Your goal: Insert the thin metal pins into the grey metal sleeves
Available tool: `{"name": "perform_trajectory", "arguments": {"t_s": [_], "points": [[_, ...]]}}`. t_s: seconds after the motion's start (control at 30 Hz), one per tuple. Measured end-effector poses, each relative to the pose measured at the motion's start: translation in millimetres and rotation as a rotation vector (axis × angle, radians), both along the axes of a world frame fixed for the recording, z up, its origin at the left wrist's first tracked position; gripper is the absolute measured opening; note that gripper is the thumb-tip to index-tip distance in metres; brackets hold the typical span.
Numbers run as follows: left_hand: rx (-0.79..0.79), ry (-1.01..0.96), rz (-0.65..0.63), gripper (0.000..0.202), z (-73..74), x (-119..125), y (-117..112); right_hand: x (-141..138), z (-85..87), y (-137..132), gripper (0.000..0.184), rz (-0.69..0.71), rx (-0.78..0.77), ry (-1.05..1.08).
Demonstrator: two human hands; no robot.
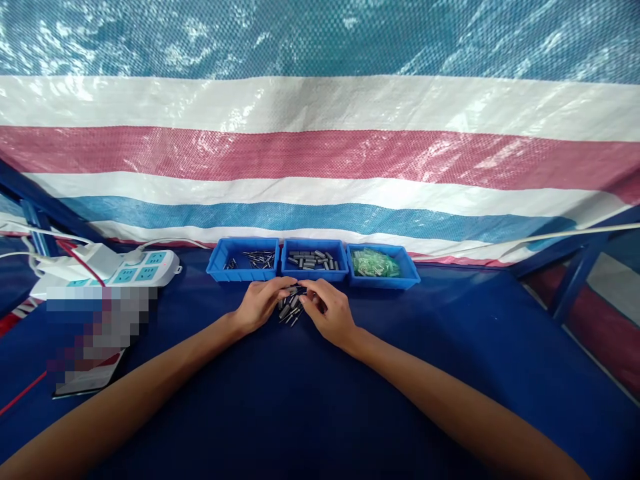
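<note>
Bare forearms run up from the lower edge and meet at the middle of the dark blue cloth-covered table (300, 400). The left hand (259, 303) and right hand (330, 312) are curled, with the thumb and forefinger of each pinched nearly closed. The tips face one another, and a small dark piece (296, 291) appears to be nipped between them, though it is too small to make out clearly. Directly under the fingers lies a loose heap of short dark metal pins and sleeves (289, 313), in front of three shallow blue plastic trays. The left tray (220, 270) holds thin dark pins, the middle tray (314, 244) grey sleeves, and the right tray (407, 275) pale green translucent bits.

As I judge it, such fine work goes best with both wrists resting on the cloth. The piece should be held low over the heap so that a dropped one lands among its fellows, and the two ends lined up straight before any pressing. A white power strip with teal sockets (145, 267) lies well off to the left.
</note>
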State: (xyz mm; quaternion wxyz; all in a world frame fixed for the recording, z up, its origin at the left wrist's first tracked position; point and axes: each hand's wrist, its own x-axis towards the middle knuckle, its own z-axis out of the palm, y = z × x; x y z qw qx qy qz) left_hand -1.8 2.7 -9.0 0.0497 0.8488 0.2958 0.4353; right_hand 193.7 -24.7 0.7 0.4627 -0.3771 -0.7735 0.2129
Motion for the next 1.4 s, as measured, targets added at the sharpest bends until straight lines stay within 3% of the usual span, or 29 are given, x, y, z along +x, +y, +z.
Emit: {"name": "perform_trajectory", "arguments": {"t_s": [0.17,0.4,0.5,0.73,0.9,1.03,1.17,1.4], "points": [[0.027,0.005,-0.029,0.022,-6.5,-2,1,-1,-4.6,1,0.018,0.037,0.024,-0.071],[-0.056,0.02,0.001,0.03,5.6,1,-2,0,0.7,-1,0.017,-0.039,0.015,-0.011],[-0.021,0.03,0.0,0.022,9.4,3,-2,0,2.1,-1,0.018,-0.06,0.012,-0.006],[-0.011,0.018,0.011,0.016,13.7,5,-6,-1,-0.8,2,0.022,-0.027,0.002,-0.022],[-0.041,-0.053,0.045,0.013,15.0,6,-8,0,1.9,1,0.022,-0.079,-0.011,-0.013],[-0.027,0.005,0.044,0.019,15.7,5,-7,0,4.8,0,0.021,-0.088,-0.004,0.003],[0.002,0.04,-0.005,0.025,11.3,3,-5,0,3.4,-1,0.017,-0.062,-0.005,0.011],[-0.029,0.015,-0.024,0.015,-4.7,-2,0,-1,-4.5,0,0.019,0.042,0.009,-0.094]]}}
